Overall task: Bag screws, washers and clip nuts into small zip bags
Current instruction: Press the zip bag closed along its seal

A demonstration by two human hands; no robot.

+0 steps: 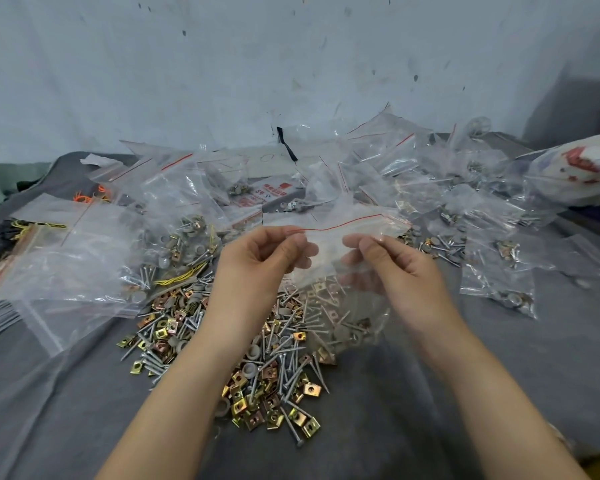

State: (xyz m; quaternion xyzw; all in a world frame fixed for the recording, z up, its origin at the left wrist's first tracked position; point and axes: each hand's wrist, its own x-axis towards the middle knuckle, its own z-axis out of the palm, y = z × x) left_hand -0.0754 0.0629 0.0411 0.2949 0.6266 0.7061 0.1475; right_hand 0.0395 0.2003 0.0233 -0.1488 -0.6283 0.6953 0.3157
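Both my hands hold a small clear zip bag with a red seal line at its top, up above the parts pile. My left hand pinches the bag's top left part. My right hand pinches the top right part. The bag hangs down between them, and some screws, grey washers and clip nuts show in its bottom. Below lies a loose pile of silver screws, grey washers and brass-coloured clip nuts on a grey cloth.
Many filled zip bags are heaped behind and to the right. Larger clear bags lie at the left. A printed plastic bag sits at the far right. A pale wall stands behind. Grey cloth covers the work surface.
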